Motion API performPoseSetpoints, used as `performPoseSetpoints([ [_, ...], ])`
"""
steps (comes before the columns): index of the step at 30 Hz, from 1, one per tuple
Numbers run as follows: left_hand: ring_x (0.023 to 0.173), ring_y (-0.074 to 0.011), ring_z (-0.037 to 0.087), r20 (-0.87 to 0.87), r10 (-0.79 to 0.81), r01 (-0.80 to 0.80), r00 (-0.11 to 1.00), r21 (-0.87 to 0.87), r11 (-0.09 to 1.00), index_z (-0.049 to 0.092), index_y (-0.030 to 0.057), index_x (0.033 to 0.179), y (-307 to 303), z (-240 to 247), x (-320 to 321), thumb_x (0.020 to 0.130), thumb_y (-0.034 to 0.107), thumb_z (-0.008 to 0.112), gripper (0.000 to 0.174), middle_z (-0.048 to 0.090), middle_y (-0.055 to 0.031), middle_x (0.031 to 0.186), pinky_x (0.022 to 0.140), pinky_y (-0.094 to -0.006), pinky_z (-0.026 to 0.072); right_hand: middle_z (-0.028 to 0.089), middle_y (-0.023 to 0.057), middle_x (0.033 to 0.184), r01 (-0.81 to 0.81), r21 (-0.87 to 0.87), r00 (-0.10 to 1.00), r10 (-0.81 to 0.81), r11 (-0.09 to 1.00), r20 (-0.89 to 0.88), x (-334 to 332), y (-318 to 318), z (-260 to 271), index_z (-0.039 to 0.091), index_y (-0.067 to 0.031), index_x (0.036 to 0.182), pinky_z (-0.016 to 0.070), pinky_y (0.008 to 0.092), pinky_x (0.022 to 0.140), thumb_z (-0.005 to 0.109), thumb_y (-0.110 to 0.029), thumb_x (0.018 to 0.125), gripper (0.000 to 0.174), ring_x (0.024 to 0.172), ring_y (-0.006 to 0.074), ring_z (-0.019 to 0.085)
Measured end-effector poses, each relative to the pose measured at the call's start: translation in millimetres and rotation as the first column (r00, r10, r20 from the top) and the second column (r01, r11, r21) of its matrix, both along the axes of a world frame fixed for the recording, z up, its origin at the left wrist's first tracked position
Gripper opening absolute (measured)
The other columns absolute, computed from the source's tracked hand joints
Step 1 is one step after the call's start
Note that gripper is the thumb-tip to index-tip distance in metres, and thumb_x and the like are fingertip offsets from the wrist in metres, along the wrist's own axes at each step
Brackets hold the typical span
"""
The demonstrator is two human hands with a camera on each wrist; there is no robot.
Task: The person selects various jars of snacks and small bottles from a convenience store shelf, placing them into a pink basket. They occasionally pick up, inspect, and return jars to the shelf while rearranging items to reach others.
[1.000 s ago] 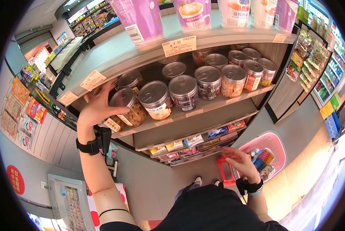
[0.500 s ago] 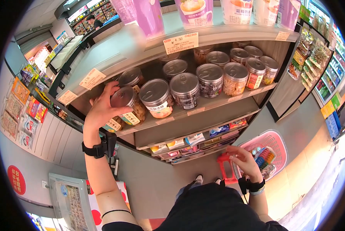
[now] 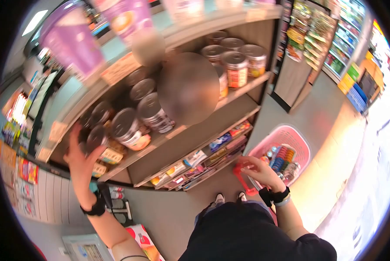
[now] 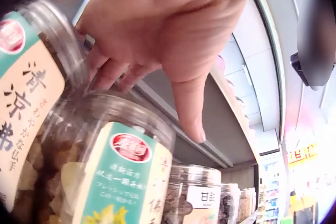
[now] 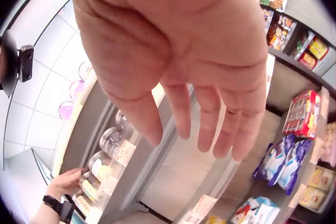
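Observation:
At the left end of the shelf, my left hand (image 3: 79, 158) reaches around a clear jar with a metal lid and a green-and-cream label (image 4: 123, 166). In the left wrist view its fingers stretch behind the lid, while the straight thumb stands apart from the jar. A matching jar (image 4: 26, 87) is close beside it. Further along is a jar (image 3: 132, 130) with a white label. My right hand (image 3: 264, 173) hangs loosely with nothing in it, palm showing in the right wrist view. It overlaps the red handle (image 3: 243, 179) by the pink basket (image 3: 303, 145).
More lidded jars (image 3: 235, 69) line the same shelf to the right. Purple cups (image 3: 71, 43) stand on the board above, with price tags (image 3: 119, 69) along its edge. Packaged snacks (image 3: 195, 158) fill the lower shelves. Bottles and other goods lie in the basket on the floor.
The head view has swung, so the shelf sits further left and tilted. My left hand stays at the leftmost jars, its thumb now further from the lid. The right hand still hangs near the basket.

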State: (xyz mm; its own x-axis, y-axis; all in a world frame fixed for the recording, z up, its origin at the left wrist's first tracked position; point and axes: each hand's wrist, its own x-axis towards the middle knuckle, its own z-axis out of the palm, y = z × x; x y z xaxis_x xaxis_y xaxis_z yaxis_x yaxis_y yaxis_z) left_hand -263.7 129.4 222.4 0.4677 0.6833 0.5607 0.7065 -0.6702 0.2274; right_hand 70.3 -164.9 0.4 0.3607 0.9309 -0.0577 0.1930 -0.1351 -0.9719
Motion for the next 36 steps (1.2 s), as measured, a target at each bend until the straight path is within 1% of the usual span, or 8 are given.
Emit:
performPoseSetpoints([
  [5, 0.115, -0.0252, 0.049, 0.317, -0.321, 0.402, 0.892, -0.237, 0.884, 0.049, 0.0011, 0.126, -72.5, -20.9, 31.5, 0.066, 0.013, 0.070, 0.065, 0.055, -0.0139, 0.124, 0.100, -0.0364, 0.0347, 0.059, 0.0209, 0.106, 0.328, -0.082, 0.855, -0.258, 0.941, 0.450, 53.2, -65.0, -74.1, 0.048, -0.0013, 0.123, 0.0466, 0.0405, 0.085, 0.069, -0.022, 0.074, 0.056, 0.099, 0.0334, 0.058],
  [7, 0.107, -0.0268, 0.053, 0.136, -0.566, 0.560, 0.813, -0.451, 0.695, 0.051, 0.0014, 0.124, -96.3, -43.1, 58.1, 0.064, 0.015, 0.073, 0.065, 0.057, -0.0147, 0.119, 0.099, -0.0374, 0.0340, 0.056, 0.0242, 0.111, 0.579, -0.183, 0.747, -0.428, 0.794, 0.508, 73.2, -106.4, -95.2, 0.044, -0.0012, 0.126, 0.0440, 0.0440, 0.089, 0.068, -0.026, 0.075, 0.062, 0.103, 0.0384, 0.055],
  [11, 0.092, -0.0284, 0.056, -0.296, -0.642, 0.370, 0.708, -0.619, 0.693, 0.053, 0.0045, 0.121, -113.8, -134.9, 107.9, 0.066, 0.029, 0.077, 0.065, 0.061, -0.0134, 0.108, 0.089, -0.0420, 0.0337, 0.053, 0.0281, 0.116, 0.861, -0.182, 0.497, -0.714, 0.475, 0.492, 102.2, -174.1, -149.0, 0.039, -0.0012, 0.132, 0.0431, 0.0437, 0.094, 0.070, -0.030, 0.072, 0.073, 0.109, 0.0415, 0.052],
  [16, 0.106, -0.0293, 0.055, -0.255, -0.741, 0.367, 0.621, -0.741, 0.562, 0.051, 0.0043, 0.124, -119.8, -213.9, 135.0, 0.071, 0.031, 0.074, 0.063, 0.060, -0.0162, 0.114, 0.089, -0.0405, 0.0349, 0.045, 0.0289, 0.125, 0.855, -0.381, 0.511, -0.693, 0.351, 0.508, 111.0, -183.5, -174.9, 0.035, -0.0032, 0.135, 0.0383, 0.0451, 0.098, 0.072, -0.034, 0.069, 0.082, 0.120, 0.0436, 0.041],
  [25, 0.112, -0.0294, 0.054, -0.317, -0.764, 0.328, 0.562, -0.762, 0.558, 0.049, 0.0055, 0.126, -136.1, -232.5, 154.4, 0.074, 0.035, 0.072, 0.065, 0.058, -0.0160, 0.119, 0.093, -0.0392, 0.0355, 0.043, 0.0223, 0.130, 0.754, -0.405, 0.613, -0.334, 0.517, 0.716, 141.6, -184.4, -207.2, 0.026, -0.0046, 0.137, 0.0367, 0.0462, 0.100, 0.085, -0.017, 0.045, 0.111, 0.123, 0.0394, 0.038],
  [27, 0.113, -0.0294, 0.052, -0.291, -0.762, 0.282, 0.579, -0.805, 0.521, 0.048, 0.0043, 0.127, -139.0, -238.0, 153.8, 0.078, 0.033, 0.069, 0.061, 0.056, -0.0158, 0.121, 0.100, -0.0460, 0.0290, 0.048, 0.0201, 0.125, 0.587, -0.612, 0.803, -0.288, 0.530, 0.522, 151.7, -183.5, -200.3, 0.031, -0.0021, 0.134, 0.0376, 0.0445, 0.100, 0.085, -0.015, 0.044, 0.105, 0.120, 0.0365, 0.043],
  [34, 0.109, -0.0261, 0.057, -0.035, -0.697, 0.386, 0.716, -0.812, 0.438, 0.049, 0.0039, 0.125, -156.6, -242.3, 188.2, 0.077, 0.026, 0.072, 0.057, 0.062, -0.0166, 0.113, 0.092, -0.0362, 0.0426, 0.051, 0.0173, 0.118, 0.638, -0.055, 0.665, -0.514, 0.768, 0.542, 119.9, -153.5, -108.8, 0.041, -0.0060, 0.128, 0.0392, 0.0425, 0.096, 0.082, -0.013, 0.051, 0.087, 0.116, 0.0357, 0.045],
  [36, 0.111, -0.0244, 0.056, 0.152, -0.618, 0.355, 0.772, -0.909, 0.220, 0.046, 0.0044, 0.129, -163.8, -240.7, 209.1, 0.079, 0.021, 0.072, 0.059, 0.060, -0.0178, 0.114, 0.092, -0.0348, 0.0441, 0.050, 0.0170, 0.118, 0.566, 0.097, 0.645, -0.513, 0.819, 0.567, 107.8, -133.7, -79.1, 0.041, -0.0074, 0.128, 0.0380, 0.0425, 0.098, 0.081, -0.012, 0.053, 0.085, 0.117, 0.0356, 0.044],
])
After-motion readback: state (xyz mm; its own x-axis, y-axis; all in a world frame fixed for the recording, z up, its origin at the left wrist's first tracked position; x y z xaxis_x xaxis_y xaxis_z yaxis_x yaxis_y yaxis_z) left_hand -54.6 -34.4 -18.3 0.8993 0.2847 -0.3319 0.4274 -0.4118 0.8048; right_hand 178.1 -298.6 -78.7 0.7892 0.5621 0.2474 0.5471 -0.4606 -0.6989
